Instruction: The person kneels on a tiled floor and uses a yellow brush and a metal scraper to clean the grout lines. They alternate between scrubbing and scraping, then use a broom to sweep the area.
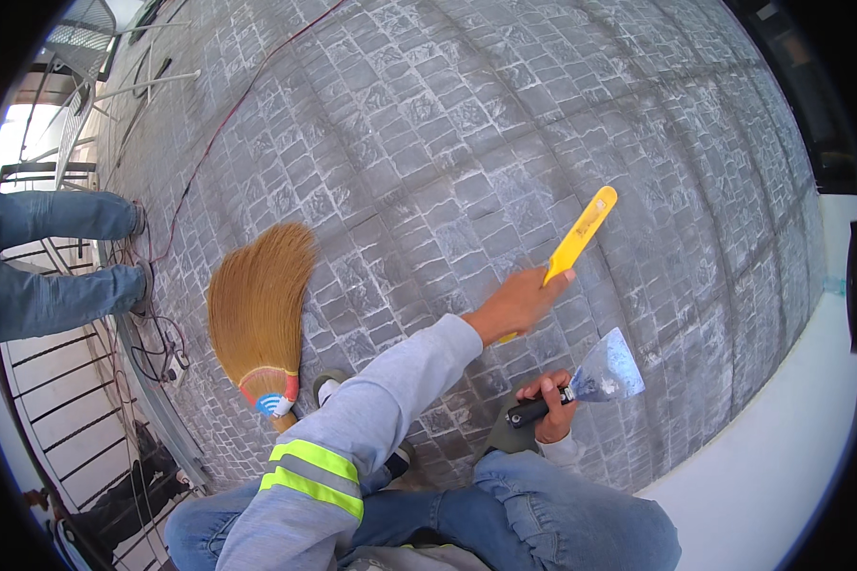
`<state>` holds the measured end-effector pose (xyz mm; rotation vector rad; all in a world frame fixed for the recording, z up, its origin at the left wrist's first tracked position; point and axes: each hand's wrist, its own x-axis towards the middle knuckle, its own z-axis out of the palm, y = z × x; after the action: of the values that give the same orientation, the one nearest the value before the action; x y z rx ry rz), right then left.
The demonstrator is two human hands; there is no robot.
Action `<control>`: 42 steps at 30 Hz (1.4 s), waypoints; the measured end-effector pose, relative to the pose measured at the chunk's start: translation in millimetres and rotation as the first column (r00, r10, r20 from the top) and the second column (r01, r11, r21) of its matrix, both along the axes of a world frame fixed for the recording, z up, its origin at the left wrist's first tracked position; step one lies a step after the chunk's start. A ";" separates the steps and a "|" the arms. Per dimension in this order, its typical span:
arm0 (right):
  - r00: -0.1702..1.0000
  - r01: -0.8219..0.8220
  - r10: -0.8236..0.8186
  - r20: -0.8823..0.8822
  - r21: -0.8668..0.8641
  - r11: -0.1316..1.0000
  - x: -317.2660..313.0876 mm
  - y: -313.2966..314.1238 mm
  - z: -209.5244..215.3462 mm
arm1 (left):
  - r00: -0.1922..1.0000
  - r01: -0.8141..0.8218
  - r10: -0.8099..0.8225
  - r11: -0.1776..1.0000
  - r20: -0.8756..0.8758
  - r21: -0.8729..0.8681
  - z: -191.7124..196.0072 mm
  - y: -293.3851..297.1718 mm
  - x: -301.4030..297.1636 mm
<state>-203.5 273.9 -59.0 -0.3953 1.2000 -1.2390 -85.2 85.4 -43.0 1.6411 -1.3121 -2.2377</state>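
Note:
My left hand [524, 303] is closed around a long flat yellow brush [581, 235], reaching forward over the paving. The yellow length slants up and to the right past my fingers, and a short end shows below my palm; any bristles underneath are hidden. Close to my right knee, my right hand [554, 419] grips the black handle of a putty knife [607, 369]. Its wide metal blade, smeared with pale residue, points to the right, above the floor. The grey stone-patterned floor [428, 228] has whitish joints.
A straw broom [262, 295] lies left of my left arm. At the far left, another person's jeans-clad legs [62, 257] are beside metal railings [67, 400] and cables. A red cord [205, 152] crosses the floor. A white wall [762, 447] borders the right.

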 end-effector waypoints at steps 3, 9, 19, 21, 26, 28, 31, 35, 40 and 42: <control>1.000 -0.013 0.013 -0.010 -0.010 1.000 3.5 -7.6 6.9 | 0.996 0.012 -0.025 0.989 -0.086 -0.146 12.7 52.7 3.6; 1.000 0.010 -0.011 -0.021 -0.028 1.000 -1.9 -9.0 27.5 | 0.982 -0.006 -0.061 0.934 -0.179 -0.357 24.5 90.1 -2.7; 1.000 0.009 -0.008 0.022 -0.054 0.998 -13.7 -1.0 26.3 | 0.596 0.685 -0.295 0.673 0.747 -0.280 130.2 79.9 326.4; 1.000 0.024 -0.024 0.000 -0.116 0.993 -11.0 -4.8 25.3 | 0.444 0.619 -0.218 0.776 0.869 -0.122 135.6 139.6 389.5; 0.993 -0.034 0.021 -0.120 -0.102 0.994 -2.2 -15.5 30.0 | 0.326 -0.101 -0.098 0.985 0.940 0.137 32.8 307.7 412.2; 0.988 -0.038 0.019 -0.156 -0.119 0.992 0.6 -18.0 29.6 | 0.310 -0.254 -0.008 0.963 0.951 0.091 -11.8 338.4 405.0; 0.946 -0.109 0.018 -0.325 -0.264 0.958 0.1 -18.1 23.4 | 0.279 -0.370 0.219 0.923 0.935 -0.105 -43.2 358.0 395.3; 0.949 -0.134 0.161 -0.272 0.115 0.984 -4.5 -22.4 13.5 | 0.174 -0.459 0.528 0.790 0.831 -0.406 -35.8 367.7 368.2; 0.971 -0.053 0.019 -0.238 -0.139 0.989 -3.0 -22.8 22.8 | 0.005 -0.433 0.826 0.510 0.563 -0.744 18.6 362.1 360.7; 0.966 -0.059 0.032 -0.255 -0.098 0.993 -1.2 -23.9 29.9 | 0.045 -0.373 0.889 0.437 0.455 -0.818 46.1 338.7 369.6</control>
<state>-204.7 250.0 -29.1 -0.6720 1.3370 -1.2415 284.5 424.1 3.1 2.4745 -0.6507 -0.2565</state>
